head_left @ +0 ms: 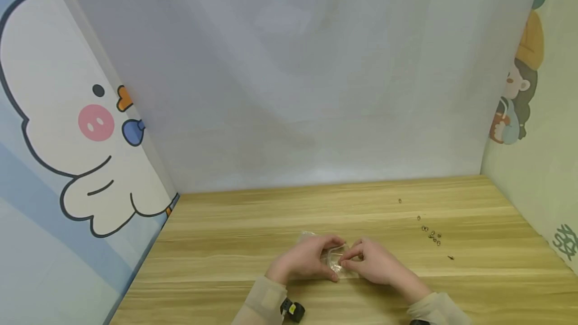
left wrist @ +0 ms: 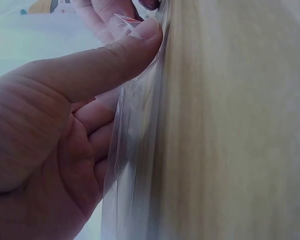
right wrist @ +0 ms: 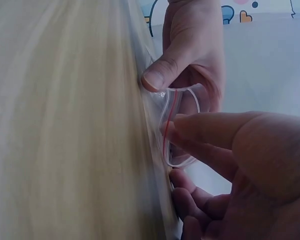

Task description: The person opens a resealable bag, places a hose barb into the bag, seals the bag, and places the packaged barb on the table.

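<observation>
A small clear zip bag (head_left: 335, 260) with a red line along its mouth lies low over the wooden table. My left hand (head_left: 309, 257) grips it from the left, the thumb on the near edge and the fingers on the far side. The mouth (right wrist: 171, 125) gapes toward my right hand (head_left: 372, 262). That hand's thumb and index finger come together at the mouth, their tips partly inside; whether something tiny is between them is hidden. Shiny bits show inside the bag in the head view, too small to make out.
Several small metal pieces (head_left: 432, 233) lie scattered on the table (head_left: 217, 245) to the right of my hands. One darker piece (head_left: 450, 258) sits nearer, apart from the others. A pale curtain (head_left: 316, 89) hangs behind the table, with printed walls at both sides.
</observation>
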{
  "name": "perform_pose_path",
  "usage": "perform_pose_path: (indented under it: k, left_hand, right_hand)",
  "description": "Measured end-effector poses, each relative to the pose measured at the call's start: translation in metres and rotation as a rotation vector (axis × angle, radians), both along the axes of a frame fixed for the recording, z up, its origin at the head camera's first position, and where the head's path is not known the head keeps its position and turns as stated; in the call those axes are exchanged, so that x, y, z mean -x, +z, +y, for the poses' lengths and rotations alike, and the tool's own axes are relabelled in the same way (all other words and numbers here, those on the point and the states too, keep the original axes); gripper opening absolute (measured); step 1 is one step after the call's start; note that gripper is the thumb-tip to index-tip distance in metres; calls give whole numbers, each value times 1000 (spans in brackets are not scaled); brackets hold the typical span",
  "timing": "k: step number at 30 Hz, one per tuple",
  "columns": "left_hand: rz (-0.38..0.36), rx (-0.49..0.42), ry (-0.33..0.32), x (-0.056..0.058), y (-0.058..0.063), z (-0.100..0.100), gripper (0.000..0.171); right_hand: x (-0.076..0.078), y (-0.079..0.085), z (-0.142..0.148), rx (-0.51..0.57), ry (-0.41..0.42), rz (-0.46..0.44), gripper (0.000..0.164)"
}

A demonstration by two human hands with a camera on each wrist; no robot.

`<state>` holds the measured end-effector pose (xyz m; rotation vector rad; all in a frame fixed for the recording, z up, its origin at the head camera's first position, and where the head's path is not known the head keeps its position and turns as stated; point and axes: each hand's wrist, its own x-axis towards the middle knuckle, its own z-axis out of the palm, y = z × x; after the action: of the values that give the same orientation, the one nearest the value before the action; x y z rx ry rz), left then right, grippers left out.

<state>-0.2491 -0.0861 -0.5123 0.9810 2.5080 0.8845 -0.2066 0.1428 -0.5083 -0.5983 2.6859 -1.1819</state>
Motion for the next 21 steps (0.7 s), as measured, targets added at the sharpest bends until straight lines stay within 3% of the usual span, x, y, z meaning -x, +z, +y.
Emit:
perform_pose_path:
  k: [4,10,16,21]
  left_hand:
    - [-1,-5,1,1,0,0,81]
    - [32,0,-8,1,-1,0,80]
    - [-27,-48,22,0,-1,1,76]
    - [6,-36,57,-3,2,6,73]
  right_hand:
    - [3,2,8,27,61,-19,15]
    - [7,5,29,80,119,-122,20]
    - [9,13,62,82,108,-119,22]
    - [10,19,100,102,83,-110,26]
